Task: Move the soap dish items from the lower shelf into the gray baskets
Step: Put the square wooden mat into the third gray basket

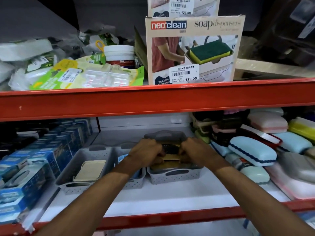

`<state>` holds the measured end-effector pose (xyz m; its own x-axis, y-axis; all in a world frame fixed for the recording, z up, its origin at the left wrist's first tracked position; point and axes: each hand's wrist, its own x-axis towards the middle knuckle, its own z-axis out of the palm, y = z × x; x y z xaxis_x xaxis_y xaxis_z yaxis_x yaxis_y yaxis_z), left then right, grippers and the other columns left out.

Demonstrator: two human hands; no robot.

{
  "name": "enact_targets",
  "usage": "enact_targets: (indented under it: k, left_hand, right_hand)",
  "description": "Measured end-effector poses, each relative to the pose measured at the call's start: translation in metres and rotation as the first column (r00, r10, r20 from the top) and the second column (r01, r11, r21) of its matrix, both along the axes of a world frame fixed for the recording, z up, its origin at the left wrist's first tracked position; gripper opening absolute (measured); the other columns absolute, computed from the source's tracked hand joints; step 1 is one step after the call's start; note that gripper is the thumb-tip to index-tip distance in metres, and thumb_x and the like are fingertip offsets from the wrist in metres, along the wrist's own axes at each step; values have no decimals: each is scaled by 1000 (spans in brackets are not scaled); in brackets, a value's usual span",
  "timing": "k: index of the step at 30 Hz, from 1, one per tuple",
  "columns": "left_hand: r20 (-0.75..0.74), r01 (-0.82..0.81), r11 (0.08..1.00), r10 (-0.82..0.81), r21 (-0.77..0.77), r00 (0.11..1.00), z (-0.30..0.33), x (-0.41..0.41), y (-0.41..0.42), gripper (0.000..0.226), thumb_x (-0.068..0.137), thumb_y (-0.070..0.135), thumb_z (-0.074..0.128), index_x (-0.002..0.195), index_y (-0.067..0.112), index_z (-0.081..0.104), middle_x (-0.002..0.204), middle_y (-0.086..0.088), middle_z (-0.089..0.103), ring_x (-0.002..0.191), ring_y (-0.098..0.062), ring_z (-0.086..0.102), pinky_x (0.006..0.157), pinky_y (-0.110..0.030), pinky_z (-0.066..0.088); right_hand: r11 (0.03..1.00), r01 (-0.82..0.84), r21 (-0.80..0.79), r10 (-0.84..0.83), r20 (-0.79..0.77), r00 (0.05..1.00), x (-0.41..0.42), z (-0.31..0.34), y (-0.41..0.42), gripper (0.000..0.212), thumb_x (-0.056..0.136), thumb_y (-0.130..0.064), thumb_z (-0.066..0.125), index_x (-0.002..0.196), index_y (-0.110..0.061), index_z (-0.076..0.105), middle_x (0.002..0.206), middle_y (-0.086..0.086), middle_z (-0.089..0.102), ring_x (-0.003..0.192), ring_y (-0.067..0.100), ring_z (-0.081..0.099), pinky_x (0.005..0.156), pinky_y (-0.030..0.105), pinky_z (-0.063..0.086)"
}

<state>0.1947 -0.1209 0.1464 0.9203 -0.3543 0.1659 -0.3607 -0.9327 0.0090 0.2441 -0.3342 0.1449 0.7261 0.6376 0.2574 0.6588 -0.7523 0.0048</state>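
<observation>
Three gray perforated baskets stand on the white lower shelf. In the left basket (71, 181) lies a cream soap dish (90, 170). The middle basket (136, 182) shows a blue item, mostly hidden by my left forearm. Both hands are over the right basket (173, 176). My left hand (146, 153) and my right hand (196, 150) grip a stack of soap dishes (171, 156) from either side; the top one is dark with a grid, tan and gold ones sit under it. A pile of pastel soap dishes (252, 150) lies to the right.
Blue boxes (42, 159) fill the shelf's left side. The red shelf beam (153, 99) runs just above my hands. A soap dispenser box (194, 48) and packets stand on the upper shelf. A strip of white shelf (162, 198) lies in front of the baskets.
</observation>
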Motion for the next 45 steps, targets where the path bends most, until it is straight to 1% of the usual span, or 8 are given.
enact_targets:
  k: [4, 7, 10, 14, 17, 26, 35, 45]
  left_hand:
    - [53, -44, 998, 42, 35, 998, 1, 3, 0, 33, 87, 49, 67, 110, 29, 78, 99, 7, 80, 79, -11, 70, 80, -21, 55]
    - [84, -74, 994, 68, 81, 994, -4, 4, -6, 34, 82, 52, 71, 107, 30, 79, 107, 1, 73, 92, -20, 66, 77, -24, 48]
    - [20, -107, 994, 106, 38, 994, -10, 4, -12, 35, 83, 41, 75, 116, 28, 77, 121, -10, 65, 103, -29, 64, 89, -32, 49]
    - [-59, -140, 987, 136, -74, 989, -16, 7, -16, 34, 85, 25, 77, 119, 21, 76, 128, -11, 71, 111, -28, 68, 103, -33, 51]
    - [-122, -168, 974, 150, -152, 981, -17, 8, -16, 30, 82, 19, 80, 112, 18, 78, 125, -8, 74, 107, -25, 71, 99, -31, 54]
    - [-192, -242, 930, 193, -275, 962, -25, 10, -11, 23, 77, 14, 84, 99, 17, 79, 120, -5, 74, 100, -25, 69, 99, -34, 56]
    - [-173, -218, 956, 186, -194, 967, -22, 13, -12, 25, 76, 20, 86, 100, 19, 81, 116, -3, 77, 99, -25, 72, 95, -34, 57]
    - [-193, -230, 916, 173, -329, 966, -30, 10, -8, 20, 91, 16, 70, 110, 14, 78, 124, -11, 73, 107, -25, 68, 96, -28, 49]
  right_hand:
    - [999, 33, 34, -30, -91, 995, 1, -3, 1, 24, 81, -32, 79, 102, -19, 78, 104, 8, 75, 95, 27, 70, 80, 31, 53]
    - [998, 45, 33, -40, -146, 988, 2, -5, 0, 29, 79, -31, 83, 105, -19, 79, 108, 8, 75, 98, 26, 70, 86, 32, 55]
    - [996, 75, 51, -64, -191, 979, 1, -10, 2, 29, 78, -25, 84, 105, -18, 79, 111, 8, 75, 99, 26, 70, 87, 32, 54]
    - [966, 184, 182, -118, -325, 938, 4, -16, 7, 11, 85, -18, 70, 89, -16, 79, 97, 6, 74, 81, 20, 66, 67, 24, 42]
    - [951, 218, 217, -124, -379, 917, 6, -19, 10, 9, 83, -17, 68, 82, -16, 78, 90, 6, 72, 68, 14, 61, 59, 20, 38]
    - [980, 88, 177, -35, -280, 959, 8, -25, 4, 15, 74, -13, 84, 88, -17, 83, 98, 1, 79, 90, 16, 72, 91, 28, 56]
    - [973, 73, 219, -17, -248, 969, 9, -27, 8, 9, 73, -21, 86, 82, -21, 84, 87, -4, 80, 84, 13, 73, 93, 27, 55]
    - [970, 88, 227, -34, -232, 972, 7, -30, 10, 11, 81, -17, 78, 91, -18, 83, 97, 2, 80, 92, 18, 73, 98, 27, 53]
